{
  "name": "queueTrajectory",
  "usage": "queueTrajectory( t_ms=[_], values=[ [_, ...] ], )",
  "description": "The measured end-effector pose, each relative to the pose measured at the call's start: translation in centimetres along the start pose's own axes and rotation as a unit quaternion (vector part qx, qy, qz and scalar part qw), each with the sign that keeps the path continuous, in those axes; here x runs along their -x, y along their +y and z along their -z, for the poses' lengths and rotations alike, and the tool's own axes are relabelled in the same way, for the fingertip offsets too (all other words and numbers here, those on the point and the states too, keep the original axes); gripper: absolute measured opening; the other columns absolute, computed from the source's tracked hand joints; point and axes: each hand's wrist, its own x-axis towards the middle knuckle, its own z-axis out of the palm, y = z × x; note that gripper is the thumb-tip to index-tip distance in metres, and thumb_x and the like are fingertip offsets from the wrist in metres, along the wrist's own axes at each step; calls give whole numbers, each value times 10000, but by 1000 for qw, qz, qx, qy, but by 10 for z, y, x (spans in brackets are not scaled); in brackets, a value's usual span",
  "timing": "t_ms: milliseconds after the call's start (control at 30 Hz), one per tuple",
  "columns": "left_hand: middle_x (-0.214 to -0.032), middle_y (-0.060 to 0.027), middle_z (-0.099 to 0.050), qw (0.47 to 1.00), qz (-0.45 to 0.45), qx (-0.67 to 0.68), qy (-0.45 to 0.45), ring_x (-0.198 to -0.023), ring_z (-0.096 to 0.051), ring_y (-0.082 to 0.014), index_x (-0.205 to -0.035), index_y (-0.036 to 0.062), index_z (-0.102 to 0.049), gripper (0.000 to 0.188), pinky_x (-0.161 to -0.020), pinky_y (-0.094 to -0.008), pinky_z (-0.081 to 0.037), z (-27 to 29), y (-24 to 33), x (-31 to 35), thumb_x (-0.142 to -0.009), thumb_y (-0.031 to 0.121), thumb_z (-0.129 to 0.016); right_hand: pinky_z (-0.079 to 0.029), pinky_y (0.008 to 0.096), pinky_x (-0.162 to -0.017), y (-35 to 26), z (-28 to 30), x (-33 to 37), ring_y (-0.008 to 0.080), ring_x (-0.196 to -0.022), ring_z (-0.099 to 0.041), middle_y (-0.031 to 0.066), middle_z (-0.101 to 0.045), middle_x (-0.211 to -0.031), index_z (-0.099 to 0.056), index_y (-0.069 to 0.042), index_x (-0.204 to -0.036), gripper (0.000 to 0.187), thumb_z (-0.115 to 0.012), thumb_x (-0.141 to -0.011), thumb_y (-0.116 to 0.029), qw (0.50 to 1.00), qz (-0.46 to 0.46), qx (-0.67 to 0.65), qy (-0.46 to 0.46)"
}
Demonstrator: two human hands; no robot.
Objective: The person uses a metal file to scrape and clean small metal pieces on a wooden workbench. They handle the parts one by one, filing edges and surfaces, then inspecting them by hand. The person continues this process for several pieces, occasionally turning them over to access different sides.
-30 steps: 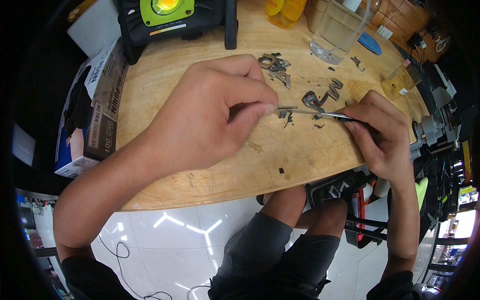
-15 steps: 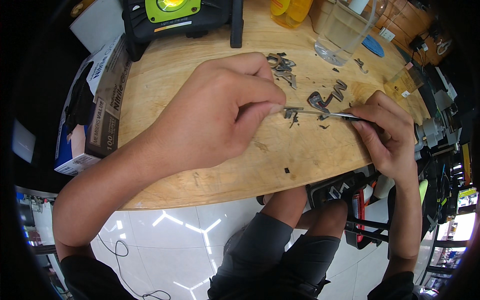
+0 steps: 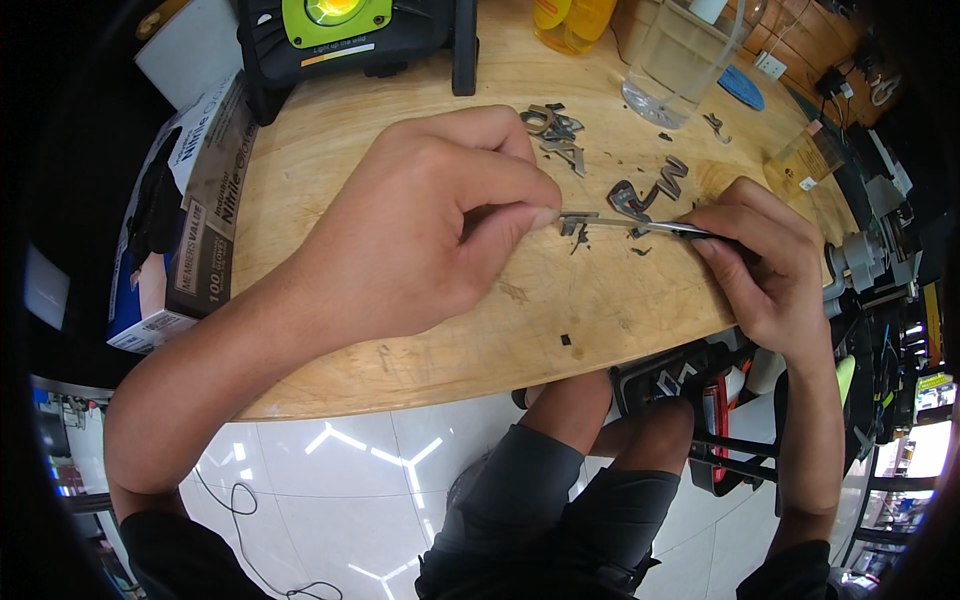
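Note:
My right hand (image 3: pixel 765 265) grips a slim metal tool (image 3: pixel 660 227) with a dark handle; whether it is a blade or tweezers I cannot tell. Its thin tip points left, to the fingertips of my left hand (image 3: pixel 430 220). The left thumb and forefinger are pinched together, and what lies between them is hidden. Just under the tool, a small metal letter-shaped piece (image 3: pixel 578 220) has dark scraps (image 3: pixel 580 240) beside it. Other letter-shaped metal pieces lie beyond, one curved with dark backing (image 3: pixel 627 200), one zigzag (image 3: pixel 672 177), and a small heap (image 3: pixel 552 124).
The wooden table (image 3: pixel 400 375) curves along its front edge. At left stands a glove box (image 3: pixel 205 240); a work lamp (image 3: pixel 350 45) is at the back. A clear container of liquid (image 3: pixel 670 75), a yellow bottle (image 3: pixel 573 22) and an amber-tinted clear container (image 3: pixel 803 165) stand farther off.
The view has shifted slightly, so the table things appear a little farther left. Both hands keep almost the same pose and hold.

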Motion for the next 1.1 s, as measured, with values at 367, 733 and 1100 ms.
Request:
queueTrajectory(
  t_ms=[367, 733, 1100],
  values=[
    [-926, -97, -666, 1000, -9, -1, 0, -806, -666, -186, -1032, -44, -782, 114, -713, -296, -509, 0, -1, 0, -929, -63, -736, -460, 352, -640, -3, -4, -3, 274, -724, -613, 126, -605, -840, -761, 42, -1052, 191, -753, -862, 53, 1000, 0, -3, -2],
    [-908, -102, -665, 1000, 2, -5, -1, -784, -664, -208, -1008, -40, -779, 93, -703, -310, -505, 0, 0, -1, -919, -49, -752, -510, 316, -708, -2, 4, 10, 252, -803, -662, 135, -684, -909, -793, 45, -1070, 223, -728, -864, 102, 999, -10, 6, 37],
    [-919, -100, -674, 1000, 12, -5, -6, -796, -668, -192, -1016, -38, -787, 100, -710, -302, -506, 0, 2, -1, -927, -49, -744, -516, 317, -710, -1, 2, 9, 252, -804, -670, 148, -703, -916, -792, 56, -1064, 188, -736, -886, 80, 999, -12, 0, 30]
  ],
)
